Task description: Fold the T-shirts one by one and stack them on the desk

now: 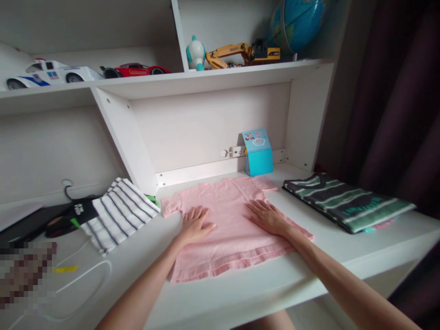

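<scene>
A pink short-sleeved shirt (223,220) lies spread on the white desk, its ruffled hem toward me and its sleeves to either side. My left hand (196,225) rests flat on the left part of the shirt, fingers apart. On the right part, my right hand (267,217) also lies flat with its fingers stretched out. Neither hand grips the cloth. To the right sits a folded green and dark striped shirt (347,201), with a bit of other cloth showing under it. A white cloth with dark stripes (120,215) lies folded on the left.
Behind the pink shirt stands a blue desk calendar (259,156) near a power strip (238,151). White cables (103,270) and dark items (74,215) lie at the left. The shelf (220,75) above holds toy cars, a toy excavator (244,54) and a globe (297,25).
</scene>
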Available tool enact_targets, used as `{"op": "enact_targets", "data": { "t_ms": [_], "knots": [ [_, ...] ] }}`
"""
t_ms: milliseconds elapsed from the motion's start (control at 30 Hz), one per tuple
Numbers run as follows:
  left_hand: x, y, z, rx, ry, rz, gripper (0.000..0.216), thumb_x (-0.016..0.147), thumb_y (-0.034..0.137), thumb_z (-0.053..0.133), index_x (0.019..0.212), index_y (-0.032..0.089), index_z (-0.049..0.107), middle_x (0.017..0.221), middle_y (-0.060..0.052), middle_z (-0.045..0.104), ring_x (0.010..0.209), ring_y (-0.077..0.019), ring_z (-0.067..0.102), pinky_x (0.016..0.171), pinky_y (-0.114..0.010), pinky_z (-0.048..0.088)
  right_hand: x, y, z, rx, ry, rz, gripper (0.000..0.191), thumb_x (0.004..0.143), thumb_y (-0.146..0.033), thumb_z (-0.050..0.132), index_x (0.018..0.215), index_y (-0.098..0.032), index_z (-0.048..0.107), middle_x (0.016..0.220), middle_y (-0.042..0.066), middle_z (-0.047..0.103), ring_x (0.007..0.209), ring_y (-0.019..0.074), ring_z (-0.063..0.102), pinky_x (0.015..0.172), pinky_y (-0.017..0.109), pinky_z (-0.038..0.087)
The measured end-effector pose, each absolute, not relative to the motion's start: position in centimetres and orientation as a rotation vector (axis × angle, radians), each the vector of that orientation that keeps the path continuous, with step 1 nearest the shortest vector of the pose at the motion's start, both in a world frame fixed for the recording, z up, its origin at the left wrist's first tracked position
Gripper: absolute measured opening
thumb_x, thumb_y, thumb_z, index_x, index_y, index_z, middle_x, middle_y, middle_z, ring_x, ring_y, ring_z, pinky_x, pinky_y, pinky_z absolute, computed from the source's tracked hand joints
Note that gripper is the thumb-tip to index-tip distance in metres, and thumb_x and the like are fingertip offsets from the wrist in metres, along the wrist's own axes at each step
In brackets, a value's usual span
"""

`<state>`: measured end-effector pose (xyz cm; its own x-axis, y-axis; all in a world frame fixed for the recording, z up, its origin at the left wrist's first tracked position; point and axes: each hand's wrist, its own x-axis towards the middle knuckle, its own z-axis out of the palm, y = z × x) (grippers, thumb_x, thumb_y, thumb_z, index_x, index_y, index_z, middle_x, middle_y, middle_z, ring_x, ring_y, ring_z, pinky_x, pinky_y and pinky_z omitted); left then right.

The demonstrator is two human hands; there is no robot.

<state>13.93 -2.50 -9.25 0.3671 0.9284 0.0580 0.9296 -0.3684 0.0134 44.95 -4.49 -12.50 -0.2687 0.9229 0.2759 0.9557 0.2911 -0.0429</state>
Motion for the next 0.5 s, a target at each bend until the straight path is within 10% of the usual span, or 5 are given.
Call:
{"op": "enact_targets", "data": {
  "t_ms": [500],
  "knots": [
    [14.1, -3.8, -6.7, -2.694, -1.796, 0.059, 0.067, 0.085, 0.065, 0.040, 0.145, 0.039, 0.029, 0.157, -0.011, 0.015, 0.142, -0.0389, 0.009, 0.109, -0.061, 0.010, 45.3, -4.0, -13.1, -1.666, -2.350, -0.204, 0.054, 0.095, -0.047, 0.035, 0.145, -0.026, 0.037, 0.149, 0.010, 0.038, 0.139, 0.0306, 0.031, 0.108, 0.055, 0.029]
  ]
}}
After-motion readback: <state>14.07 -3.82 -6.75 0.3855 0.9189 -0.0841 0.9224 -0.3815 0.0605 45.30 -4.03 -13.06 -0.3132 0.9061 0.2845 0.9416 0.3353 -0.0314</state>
